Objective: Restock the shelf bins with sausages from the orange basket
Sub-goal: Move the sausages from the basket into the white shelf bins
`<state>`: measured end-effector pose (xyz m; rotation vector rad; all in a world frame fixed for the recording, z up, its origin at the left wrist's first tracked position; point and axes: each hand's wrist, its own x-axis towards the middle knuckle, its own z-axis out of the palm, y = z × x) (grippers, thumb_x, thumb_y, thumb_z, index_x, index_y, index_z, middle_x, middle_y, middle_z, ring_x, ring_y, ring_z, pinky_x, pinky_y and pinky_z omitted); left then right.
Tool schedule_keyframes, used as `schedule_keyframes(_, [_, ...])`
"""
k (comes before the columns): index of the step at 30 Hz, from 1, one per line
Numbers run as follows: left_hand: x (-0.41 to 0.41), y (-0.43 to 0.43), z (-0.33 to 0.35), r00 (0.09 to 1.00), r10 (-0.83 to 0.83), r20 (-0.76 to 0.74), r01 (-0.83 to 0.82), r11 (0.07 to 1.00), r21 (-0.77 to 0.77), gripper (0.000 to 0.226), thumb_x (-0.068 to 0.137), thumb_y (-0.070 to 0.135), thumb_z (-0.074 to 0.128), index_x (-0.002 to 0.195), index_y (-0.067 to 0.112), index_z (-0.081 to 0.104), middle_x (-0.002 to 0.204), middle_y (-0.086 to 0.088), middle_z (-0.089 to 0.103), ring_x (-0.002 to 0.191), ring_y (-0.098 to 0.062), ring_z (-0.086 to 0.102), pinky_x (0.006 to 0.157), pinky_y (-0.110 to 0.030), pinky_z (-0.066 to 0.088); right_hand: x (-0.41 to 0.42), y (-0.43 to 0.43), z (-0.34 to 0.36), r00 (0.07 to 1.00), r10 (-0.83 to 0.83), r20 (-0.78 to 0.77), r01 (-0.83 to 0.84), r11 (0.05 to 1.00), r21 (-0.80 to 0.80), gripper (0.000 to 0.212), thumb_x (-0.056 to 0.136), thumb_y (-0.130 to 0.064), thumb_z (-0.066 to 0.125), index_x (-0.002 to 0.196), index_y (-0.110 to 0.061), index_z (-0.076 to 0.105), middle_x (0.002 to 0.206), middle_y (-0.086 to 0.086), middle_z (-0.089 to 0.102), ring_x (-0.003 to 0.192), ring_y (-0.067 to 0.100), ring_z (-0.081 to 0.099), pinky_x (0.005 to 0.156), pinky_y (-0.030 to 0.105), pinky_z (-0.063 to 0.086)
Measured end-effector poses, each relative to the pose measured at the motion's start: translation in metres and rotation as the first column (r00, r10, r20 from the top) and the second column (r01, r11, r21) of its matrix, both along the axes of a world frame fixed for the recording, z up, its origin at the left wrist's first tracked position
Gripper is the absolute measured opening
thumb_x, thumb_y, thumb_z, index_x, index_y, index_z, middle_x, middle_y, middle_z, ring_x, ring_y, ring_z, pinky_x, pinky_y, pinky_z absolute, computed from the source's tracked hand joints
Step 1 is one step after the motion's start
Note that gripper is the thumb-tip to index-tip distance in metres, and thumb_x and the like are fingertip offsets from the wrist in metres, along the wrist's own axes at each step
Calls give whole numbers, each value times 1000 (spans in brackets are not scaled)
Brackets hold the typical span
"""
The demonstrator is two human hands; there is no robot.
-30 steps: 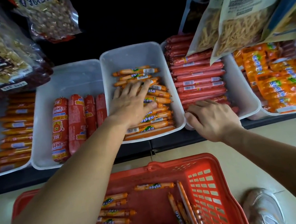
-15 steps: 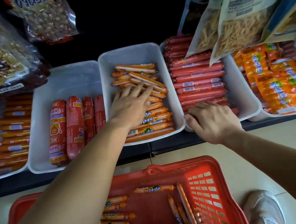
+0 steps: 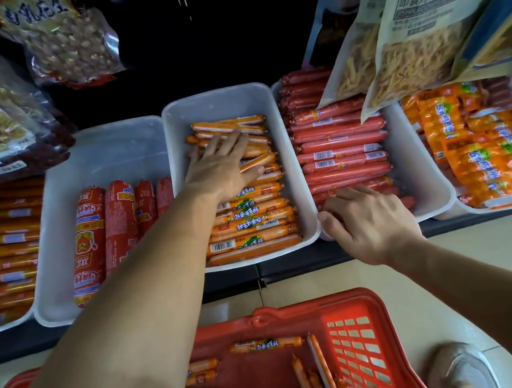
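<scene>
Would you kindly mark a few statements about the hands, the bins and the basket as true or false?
1. The left hand lies flat on the orange sausages in the middle bin. True.
2. The orange basket is empty. False: several loose sausages lie in it.
3. The right hand holds the front corner of the red-sausage bin. True.
4. The fat-sausage bin is packed full. False: fat red sausages lie only along its right side.
</scene>
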<state>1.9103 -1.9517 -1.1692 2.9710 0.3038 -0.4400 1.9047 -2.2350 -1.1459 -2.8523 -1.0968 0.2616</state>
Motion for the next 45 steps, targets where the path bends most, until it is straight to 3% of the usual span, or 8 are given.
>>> schedule_keyframes(6, [-2,-6,11,997,49,59,-57,989,135,85,87,79,36,154,29,22,152,-10,27,141,-35,24,116,-50,25,0,-1,0,1000,6,-6,-6,1000,1,59,94,-62,13,101,-32,62,102,-8,62,95,17,57,65,31,35])
schedule_keyframes(10, [-26,-13,13,995,79,64,-72,992,-104,84,91,75,35,158,32,8,161,-3,11,150,-33,11,122,-52,16,0,0,0,1000,2,-10,-2,1000,-2,59,93,-62,12,101,-32,63,103,-8,62,96,18,58,65,31,35])
schedule_keyframes(14, [-53,-23,8,990,-124,-71,120,991,-61,82,90,79,24,155,44,-11,163,8,-27,149,-23,-26,122,-49,-8,-1,-1,3,1000,-2,-1,2,1000,-11,62,91,-62,10,100,-31,64,103,-7,62,97,19,58,65,31,33])
schedule_keyframes(16, [-48,-14,5,988,-123,-95,121,992,-26,75,93,76,16,152,45,-17,161,7,-30,149,-22,-26,123,-48,-8,-1,0,5,1000,0,-11,0,1000,-24,64,91,-62,9,100,-30,64,102,-7,62,97,20,58,65,31,33])
schedule_keyframes(23, [-45,-23,45,994,-100,-40,97,994,-58,66,101,61,25,155,46,-11,166,6,-11,153,-24,-9,124,-50,0,-3,3,18,996,0,-87,-6,998,-65,63,92,-62,8,102,-31,62,107,-5,62,101,20,56,74,35,44])
schedule_keyframes(30, [-172,-14,121,999,13,43,-5,985,-171,50,100,50,46,145,31,43,149,9,44,133,-19,48,101,-37,45,-9,20,85,996,-12,-88,-10,970,-244,57,94,-60,31,129,-22,54,132,6,52,119,31,52,93,46,47])
schedule_keyframes(37, [-300,-20,157,962,273,-17,-270,938,-219,30,97,44,53,121,27,61,121,5,59,110,-21,59,87,-36,48,-64,61,189,936,321,-142,-348,903,-254,48,97,-53,42,129,-21,57,127,9,53,113,30,55,90,42,49])
schedule_keyframes(45, [-404,-50,88,886,413,-212,-460,839,-291,40,92,42,61,125,20,60,122,-7,66,113,-28,62,95,-37,49,-171,68,119,872,398,-286,-452,879,-153,35,93,-41,51,120,-20,60,124,9,55,118,32,56,95,39,47])
